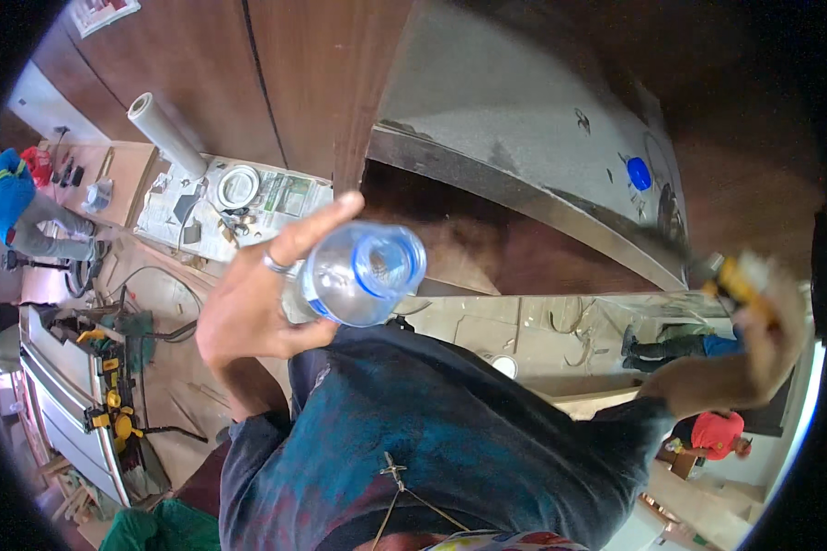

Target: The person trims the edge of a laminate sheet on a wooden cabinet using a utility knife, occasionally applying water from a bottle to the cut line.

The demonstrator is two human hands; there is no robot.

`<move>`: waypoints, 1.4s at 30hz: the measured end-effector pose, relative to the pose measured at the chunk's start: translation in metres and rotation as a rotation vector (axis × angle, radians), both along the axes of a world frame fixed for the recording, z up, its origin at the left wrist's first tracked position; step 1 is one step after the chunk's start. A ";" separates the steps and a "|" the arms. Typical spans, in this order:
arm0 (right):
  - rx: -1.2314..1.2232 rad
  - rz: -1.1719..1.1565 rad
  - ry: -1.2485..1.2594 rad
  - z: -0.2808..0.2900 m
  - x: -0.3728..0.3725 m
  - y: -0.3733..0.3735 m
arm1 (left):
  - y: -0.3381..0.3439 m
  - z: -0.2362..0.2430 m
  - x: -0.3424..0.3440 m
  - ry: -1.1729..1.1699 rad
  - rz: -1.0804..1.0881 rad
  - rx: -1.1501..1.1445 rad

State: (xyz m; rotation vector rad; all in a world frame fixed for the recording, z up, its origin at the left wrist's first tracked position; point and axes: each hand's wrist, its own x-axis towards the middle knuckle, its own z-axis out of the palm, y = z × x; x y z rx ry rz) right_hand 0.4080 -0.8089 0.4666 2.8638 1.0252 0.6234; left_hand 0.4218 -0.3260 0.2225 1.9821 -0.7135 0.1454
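While the left hand (253, 303) half-curls round a bottle (363, 275), the right hand (774, 317) — blurred — clasps a yellow tool (737, 280).

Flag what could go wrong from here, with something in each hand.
The clear bottle in the left hand has an uncapped mouth; if it holds any liquid, which I can't tell, tilting might spill it. The yellow-and-black tool in the right hand is blurred near the dark board edge, so it could knock or scuff it. The blue round object on the grey surface might get bumped.
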 end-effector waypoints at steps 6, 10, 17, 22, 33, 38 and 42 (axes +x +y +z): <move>0.414 0.285 0.477 -0.149 0.010 0.076 | -0.024 -0.031 -0.016 0.169 0.171 0.165; 0.692 0.018 0.579 -0.224 0.003 0.079 | -0.044 -0.037 -0.016 0.250 0.309 0.318; 0.856 -0.113 0.973 -0.285 0.020 0.060 | -0.074 -0.052 -0.028 0.189 0.541 0.601; 0.790 0.005 1.058 -0.302 0.042 0.054 | -0.091 -0.063 -0.029 0.142 0.547 0.709; 0.509 0.191 1.092 -0.309 0.080 0.062 | -0.125 -0.081 -0.020 0.010 0.494 0.768; 0.401 0.157 1.063 -0.304 0.083 0.066 | -0.130 -0.084 -0.013 -0.019 0.467 0.765; 0.430 0.182 1.078 -0.302 0.086 0.066 | -0.130 -0.091 -0.012 -0.044 0.464 0.820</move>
